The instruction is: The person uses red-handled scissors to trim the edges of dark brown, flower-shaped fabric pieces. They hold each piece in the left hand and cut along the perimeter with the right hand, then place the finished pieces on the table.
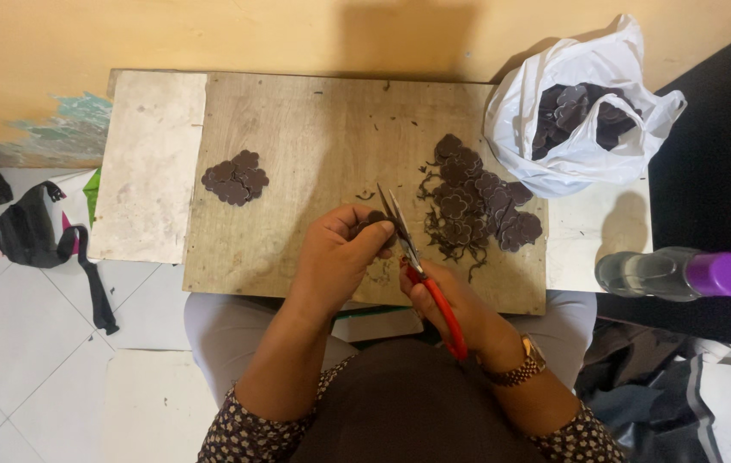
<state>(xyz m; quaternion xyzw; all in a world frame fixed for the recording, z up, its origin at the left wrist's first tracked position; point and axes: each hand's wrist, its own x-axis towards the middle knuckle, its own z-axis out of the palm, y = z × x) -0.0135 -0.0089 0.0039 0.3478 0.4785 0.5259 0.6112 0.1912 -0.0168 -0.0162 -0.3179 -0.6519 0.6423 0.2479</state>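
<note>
I am pinching a dark flower-shaped piece (371, 221) in my left hand (337, 257), right hand (443, 296) gripping red-handled scissors (417, 261), trimming slowly along its edge

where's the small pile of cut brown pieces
In the head view, the small pile lies on the wooden board's left part, apart from the left hand.

Worn wooden board (297, 240); glossy plastic bag (546, 163)

white plastic bag (520, 129) | purple-capped bottle (674, 273) | black pouch (27, 230) on tiled floor (5, 334)
</note>
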